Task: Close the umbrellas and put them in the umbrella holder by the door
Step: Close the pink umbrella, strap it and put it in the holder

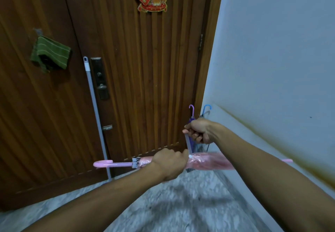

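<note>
A folded pink umbrella (210, 162) lies level in front of me, its hooked handle (103, 163) pointing left and its tip (287, 160) showing past my right forearm. My left hand (170, 165) grips it around the middle. My right hand (198, 131) is closed on its closing strap (188, 143), pulled up from the canopy. Behind my hands, in the corner by the door, a purple umbrella handle (191, 109) and a blue umbrella handle (206, 108) stick up. The holder under them is mostly hidden.
A brown wooden door (136, 68) fills the view ahead, with a lock plate (99, 78) and a grey mop pole (96, 115) leaning on it. A green cloth (49, 53) hangs at left. A white wall (272, 59) runs along the right. The floor (181, 204) is grey marble.
</note>
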